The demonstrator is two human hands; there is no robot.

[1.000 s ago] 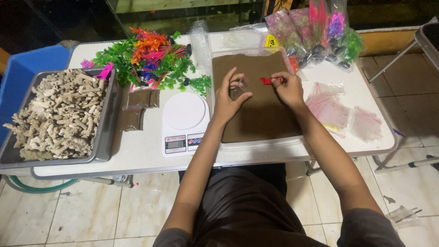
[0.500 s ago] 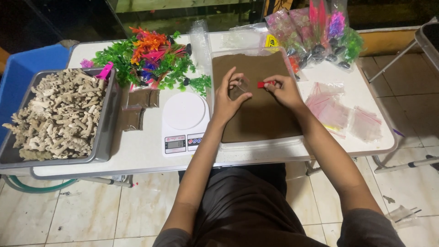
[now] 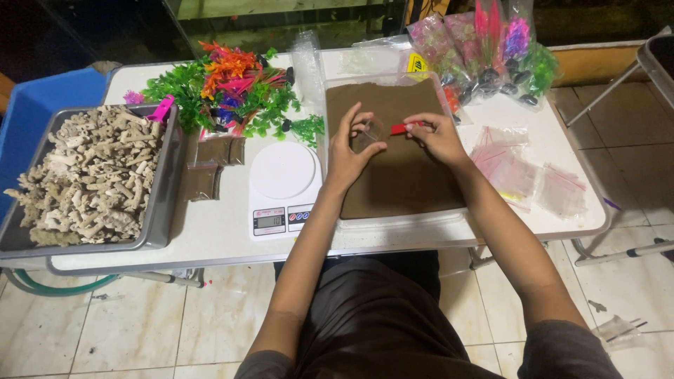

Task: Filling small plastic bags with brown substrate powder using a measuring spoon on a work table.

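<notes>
Both my hands hover over a clear tray (image 3: 400, 220) filled with fine brown substrate. My left hand (image 3: 349, 153) pinches a small clear plastic bag (image 3: 368, 133) between thumb and fingers. My right hand (image 3: 441, 137) grips a small red object (image 3: 399, 128), its tip right at the bag's edge. Whether the red piece is a scoop or part of the bag I cannot tell.
A white kitchen scale (image 3: 283, 179) sits left of the tray, with small filled brown bags (image 3: 210, 165) beside it. At the far left is a metal tray (image 3: 167, 203) of pale coral pieces. Colourful plastic plants (image 3: 225, 91) lie behind, bagged plants (image 3: 491, 49) at the back right, empty zip bags (image 3: 523, 175) on the right.
My right hand has shifted slightly left and down, bringing the red object closer to the clear bag. The left hand has stayed nearly in place.
</notes>
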